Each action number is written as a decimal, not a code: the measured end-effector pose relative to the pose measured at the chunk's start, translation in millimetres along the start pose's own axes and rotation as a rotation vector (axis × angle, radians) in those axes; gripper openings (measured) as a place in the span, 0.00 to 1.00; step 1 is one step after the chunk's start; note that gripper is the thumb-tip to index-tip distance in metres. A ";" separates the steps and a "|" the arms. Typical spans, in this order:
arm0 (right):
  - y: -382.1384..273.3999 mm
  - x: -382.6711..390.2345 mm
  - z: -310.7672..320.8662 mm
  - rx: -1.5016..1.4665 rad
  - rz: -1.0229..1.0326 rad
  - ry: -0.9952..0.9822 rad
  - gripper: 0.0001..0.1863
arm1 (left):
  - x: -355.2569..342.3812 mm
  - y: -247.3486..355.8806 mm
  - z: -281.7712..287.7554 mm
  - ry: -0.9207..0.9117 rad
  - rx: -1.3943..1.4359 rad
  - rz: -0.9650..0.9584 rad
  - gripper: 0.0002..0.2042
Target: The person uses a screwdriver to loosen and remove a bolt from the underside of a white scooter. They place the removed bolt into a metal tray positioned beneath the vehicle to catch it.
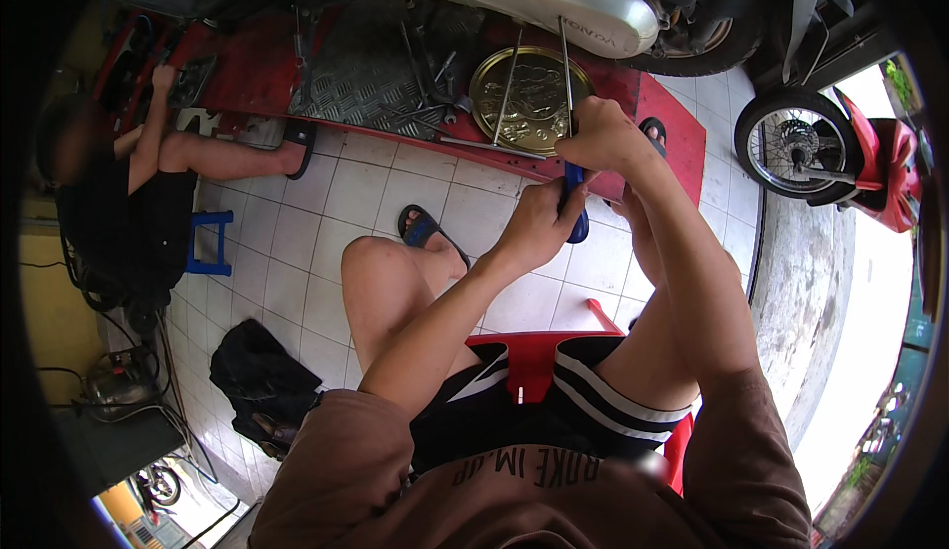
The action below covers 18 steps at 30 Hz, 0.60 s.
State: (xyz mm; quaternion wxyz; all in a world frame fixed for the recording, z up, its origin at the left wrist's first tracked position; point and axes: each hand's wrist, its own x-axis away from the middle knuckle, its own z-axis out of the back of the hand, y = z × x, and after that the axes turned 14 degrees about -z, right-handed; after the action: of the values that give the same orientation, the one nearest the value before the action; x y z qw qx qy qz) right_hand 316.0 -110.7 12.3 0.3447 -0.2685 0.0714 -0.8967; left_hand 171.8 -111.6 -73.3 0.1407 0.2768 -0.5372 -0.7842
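Both of my hands are on a long screwdriver with a blue handle (pixel 577 225). My left hand (pixel 536 223) is closed round the handle, thumb along its side. Just above it, my right hand (pixel 608 136) closes round the upper handle where the metal shaft begins. The shaft points away from me, its end near the underside of a motorbike's silver side cover (pixel 593 20); I cannot tell whether they touch. Left of the shaft lies a round golden tray (pixel 480 94) holding small metal parts. A T-handle wrench (pixel 505 94) rests across the tray.
A red platform (pixel 677 149) with a dark tread plate (pixel 346 94) carries several wrenches (pixel 425 65). Another person (pixel 119 193) sits at the left beside a blue stool (pixel 211 243). Dark cloth (pixel 259 376) lies on the tiled floor. A red motorbike (pixel 885 168) stands at right.
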 end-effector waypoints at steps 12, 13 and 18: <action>6.3 -13.9 -4.2 0.003 0.073 -0.043 0.16 | -0.3 2.0 0.1 0.025 0.027 0.003 0.17; 6.9 -14.6 -5.5 -0.009 0.062 -0.039 0.16 | 0.1 -0.5 -0.7 0.024 0.026 0.003 0.17; 3.7 -12.0 -1.0 0.006 0.083 -0.089 0.17 | 0.1 -3.2 -1.1 0.015 0.012 0.016 0.16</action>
State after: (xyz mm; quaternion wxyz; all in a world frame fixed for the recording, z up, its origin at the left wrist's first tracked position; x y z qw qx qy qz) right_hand 325.1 -105.6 5.1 0.3851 -0.3038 0.0645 -0.8690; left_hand 172.6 -111.3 -76.6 0.1493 0.2791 -0.5429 -0.7778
